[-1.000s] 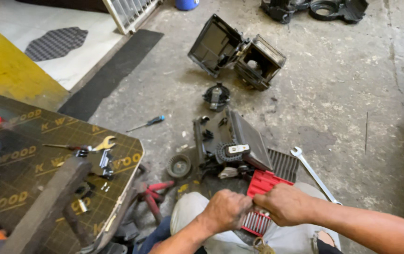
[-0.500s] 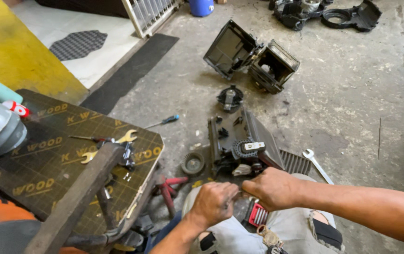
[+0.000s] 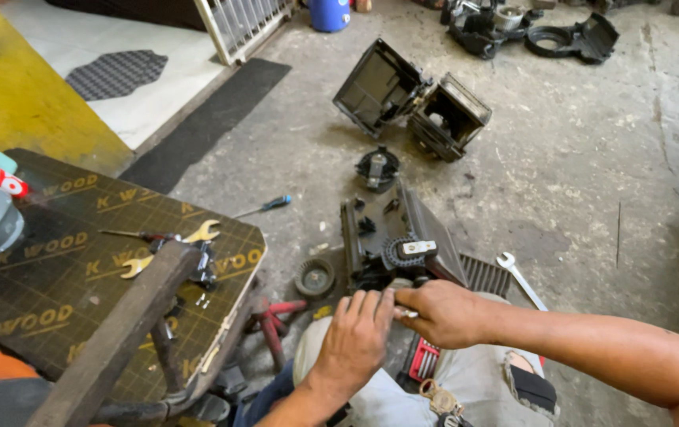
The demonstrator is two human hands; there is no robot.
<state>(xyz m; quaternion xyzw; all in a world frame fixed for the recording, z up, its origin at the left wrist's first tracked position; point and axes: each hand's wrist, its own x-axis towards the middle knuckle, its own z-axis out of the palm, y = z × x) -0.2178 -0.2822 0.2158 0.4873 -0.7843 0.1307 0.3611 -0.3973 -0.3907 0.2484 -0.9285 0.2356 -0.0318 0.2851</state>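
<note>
A black plastic housing (image 3: 399, 237) with a toothed gear and a white lever on top stands on the concrete floor in front of my knees. My right hand (image 3: 444, 312) pinches a small pale part at the housing's near edge. My left hand (image 3: 359, 340) lies beside it, fingers flat against the same edge. A red finned part (image 3: 422, 360) rests on my lap under my right wrist, mostly hidden.
A dark board (image 3: 78, 269) at the left carries open-ended spanners (image 3: 173, 241) and a wooden bar. On the floor lie a screwdriver (image 3: 264, 207), a round black cap (image 3: 314, 277), a spanner (image 3: 520, 277), red-handled pliers (image 3: 272, 320), a black motor (image 3: 376, 168) and two open black casings (image 3: 410, 99).
Both hands have moved up from the red finned part on my lap to the near edge of the black housing. The view has tilted forward.
</note>
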